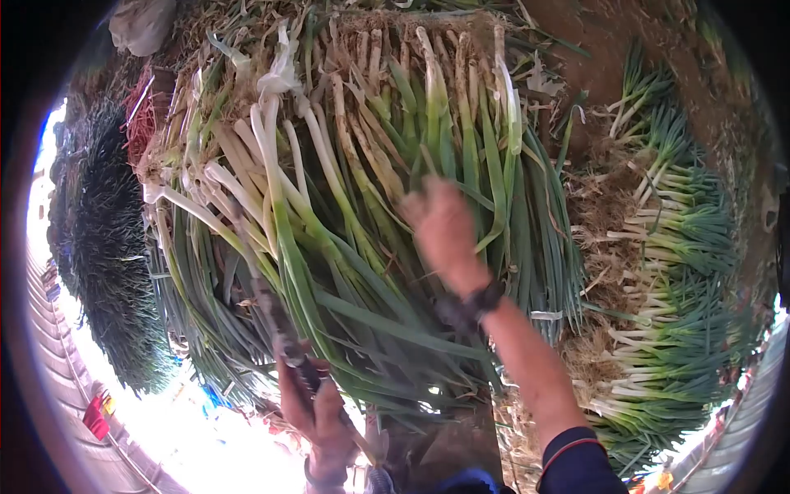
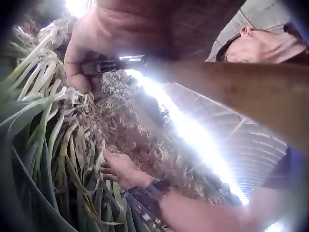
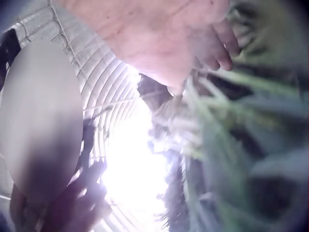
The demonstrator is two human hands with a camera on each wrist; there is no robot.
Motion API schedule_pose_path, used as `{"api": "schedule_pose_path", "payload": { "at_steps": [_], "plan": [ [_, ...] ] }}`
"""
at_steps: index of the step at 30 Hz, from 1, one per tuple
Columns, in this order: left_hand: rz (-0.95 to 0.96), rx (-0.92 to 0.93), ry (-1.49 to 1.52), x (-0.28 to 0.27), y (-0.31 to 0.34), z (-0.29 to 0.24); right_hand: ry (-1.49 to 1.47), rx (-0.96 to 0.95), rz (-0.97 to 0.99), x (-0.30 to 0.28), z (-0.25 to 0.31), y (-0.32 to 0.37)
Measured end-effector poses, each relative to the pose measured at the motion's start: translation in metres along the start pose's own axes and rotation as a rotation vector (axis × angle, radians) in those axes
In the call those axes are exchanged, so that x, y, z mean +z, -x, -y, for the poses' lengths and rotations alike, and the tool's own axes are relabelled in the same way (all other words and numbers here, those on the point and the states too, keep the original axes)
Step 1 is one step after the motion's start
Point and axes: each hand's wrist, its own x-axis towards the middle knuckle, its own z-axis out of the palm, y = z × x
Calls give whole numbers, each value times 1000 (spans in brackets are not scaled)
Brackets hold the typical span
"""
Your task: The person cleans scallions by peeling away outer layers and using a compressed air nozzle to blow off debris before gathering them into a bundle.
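Observation:
A broad heap of long green onions (image 1: 362, 255), pale stems and roots toward the far side, lies in front of me. My right hand (image 1: 444, 230), blurred and with a dark band at the wrist, reaches over the middle of the heap. In the left wrist view its fingers (image 2: 110, 164) lie against the stalks. At the near left, my left hand (image 1: 317, 420) grips a long narrow tool with a dark shaft (image 1: 276, 321). A wooden part (image 2: 241, 89) of it crosses the left wrist view. The tool's far end overlaps the onion stems.
Smaller green onions (image 1: 666, 288) lie in a row along the right, roots inward. A dark green leafy bank (image 1: 115, 247) stands on the left. Bare soil (image 1: 592, 41) shows at the back right, and a pale bag (image 1: 141, 25) at the far left. Ribbed sheeting (image 2: 260, 150) arches overhead.

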Motion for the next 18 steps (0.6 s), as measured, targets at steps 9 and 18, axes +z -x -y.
{"api": "schedule_pose_path", "payload": {
  "at_steps": [9, 18],
  "plan": [
    [321, -32, -158, 0, 7, 29, 380, 355, 182, 13, -133, -63],
    [388, -25, -216, -3, 7, 17, -107, 275, 289, -137, -61, -44]
  ]
}}
